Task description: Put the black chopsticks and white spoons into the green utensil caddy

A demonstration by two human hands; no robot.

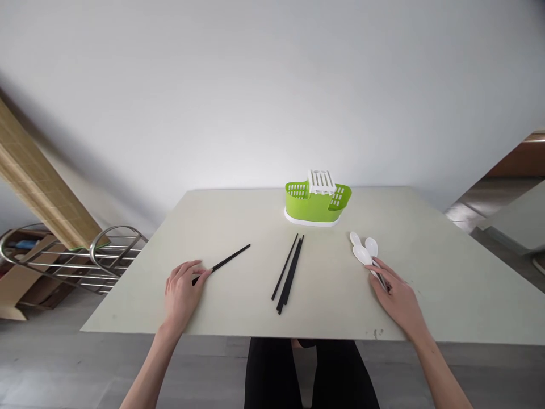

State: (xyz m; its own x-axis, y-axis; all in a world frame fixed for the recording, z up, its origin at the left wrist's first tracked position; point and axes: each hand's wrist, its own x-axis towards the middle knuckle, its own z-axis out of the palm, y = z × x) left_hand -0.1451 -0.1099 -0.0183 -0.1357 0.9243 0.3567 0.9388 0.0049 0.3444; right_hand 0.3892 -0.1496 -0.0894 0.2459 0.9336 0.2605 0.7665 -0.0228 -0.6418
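Note:
At the left of the table, my left hand (185, 289) is closed around the near end of black chopsticks (231, 257), which lie slanting away to the right; how many is hard to tell. My right hand (395, 298) rests on the right side, its fingers closed over the handles of several white spoons (362, 254). The spoon bowls point away from me, and the handles are mostly hidden under the hand. Between my hands, several more black chopsticks (290, 275) lie loosely side by side, touched by neither hand.
A green cutlery basket (313, 208) with a white base and white slotted top stands at the table's back, near the wall. The pale table (140, 295) ends close to my legs. A metal rack (114, 255) and a leaning bamboo-patterned roll (46, 182) are at left.

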